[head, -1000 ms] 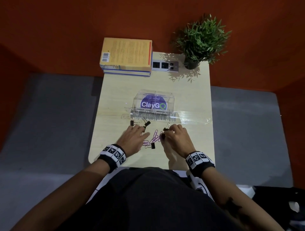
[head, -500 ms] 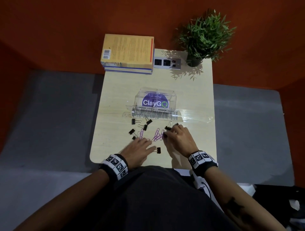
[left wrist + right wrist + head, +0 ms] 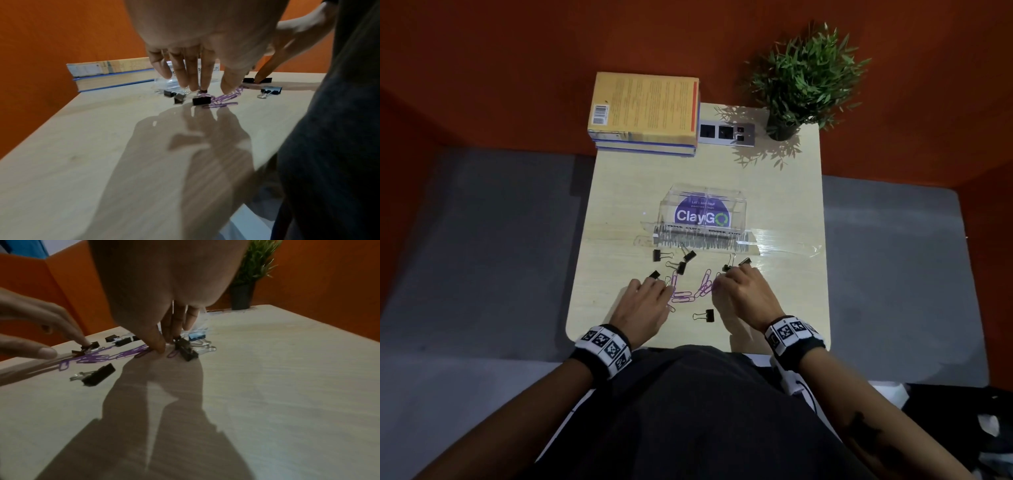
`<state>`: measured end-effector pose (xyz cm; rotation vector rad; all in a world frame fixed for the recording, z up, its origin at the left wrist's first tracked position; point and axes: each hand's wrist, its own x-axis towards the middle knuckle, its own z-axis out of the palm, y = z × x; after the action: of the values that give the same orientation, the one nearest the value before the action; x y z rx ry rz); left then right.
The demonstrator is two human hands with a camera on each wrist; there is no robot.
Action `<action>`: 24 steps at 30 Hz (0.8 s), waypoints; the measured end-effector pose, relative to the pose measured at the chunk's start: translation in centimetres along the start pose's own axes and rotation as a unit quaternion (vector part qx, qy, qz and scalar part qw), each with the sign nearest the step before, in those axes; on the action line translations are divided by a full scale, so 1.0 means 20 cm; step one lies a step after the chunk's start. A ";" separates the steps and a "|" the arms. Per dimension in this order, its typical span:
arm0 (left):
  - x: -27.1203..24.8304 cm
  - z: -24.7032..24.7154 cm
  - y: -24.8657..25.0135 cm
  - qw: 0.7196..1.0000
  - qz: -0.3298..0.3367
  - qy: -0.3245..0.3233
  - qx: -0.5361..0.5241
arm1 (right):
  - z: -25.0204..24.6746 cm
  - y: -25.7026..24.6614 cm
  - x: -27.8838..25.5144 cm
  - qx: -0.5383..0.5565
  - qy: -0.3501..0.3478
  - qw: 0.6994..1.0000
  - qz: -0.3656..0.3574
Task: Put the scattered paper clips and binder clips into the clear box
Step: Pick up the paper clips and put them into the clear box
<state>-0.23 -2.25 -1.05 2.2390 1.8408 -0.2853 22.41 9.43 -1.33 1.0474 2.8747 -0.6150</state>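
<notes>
Clips (image 3: 683, 297) lie scattered on the worktop (image 3: 616, 192); the box (image 3: 703, 214) looks empty. My hands, left (image 3: 643, 308) and right (image 3: 743, 294), press fingertips among them, gripping nothing.

Near the clear box (image 3: 707, 209), on its near side, lie seven binder clips (image 3: 660, 255). Beside them is one tangle of purple paper clips (image 3: 683, 297), too overlapped to count. Behind the box: two stacked books (image 3: 643, 106), one plant (image 3: 804, 77), one socket panel (image 3: 726, 134).
</notes>
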 end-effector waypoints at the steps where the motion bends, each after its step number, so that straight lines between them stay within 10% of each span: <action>1: 0.03 -0.01 0.02 1.000 0.011 -0.010 0.010 | 0.00 -0.02 0.01 0.006 -0.006 1.000 -0.002; 24: 0.12 0.02 0.03 0.997 0.043 0.006 -0.065 | 0.05 -0.08 0.13 0.008 -0.046 0.999 0.000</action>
<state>0.83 -0.18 -2.18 2.2277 1.7115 -0.1320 19.26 9.48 -1.99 0.9947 2.7946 -0.6700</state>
